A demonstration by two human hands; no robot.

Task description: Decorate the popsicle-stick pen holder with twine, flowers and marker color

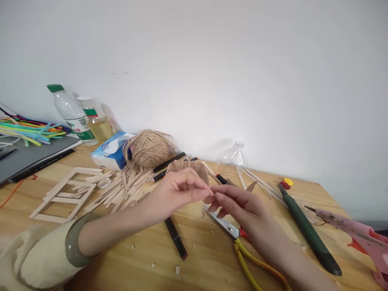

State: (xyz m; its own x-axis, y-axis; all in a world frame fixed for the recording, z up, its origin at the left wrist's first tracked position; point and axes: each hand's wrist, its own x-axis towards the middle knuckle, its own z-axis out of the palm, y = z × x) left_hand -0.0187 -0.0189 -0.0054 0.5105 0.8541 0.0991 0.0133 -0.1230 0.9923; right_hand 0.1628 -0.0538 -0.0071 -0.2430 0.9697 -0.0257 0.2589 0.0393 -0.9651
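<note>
My left hand [182,188] and my right hand [242,206] meet fingertip to fingertip above the middle of the table. Thumb and forefinger of each are pinched together; whatever lies between them is too small or hidden to make out. Behind my left hand stands a brown scalloped-edge container [173,165], mostly covered by the hand. Below my right hand lies a pair of scissors [228,228] with yellow handles, partly hidden by the forearm. A black marker [176,238] rests on the wood beneath my left wrist.
At left are a craft-stick frame [54,199], loose craft sticks [115,192], a twine ball [151,149], a tissue pack [106,155] and two bottles. A dark green cutter [312,232], a pink glue gun [348,226] and a clear bottle top [235,155] lie right.
</note>
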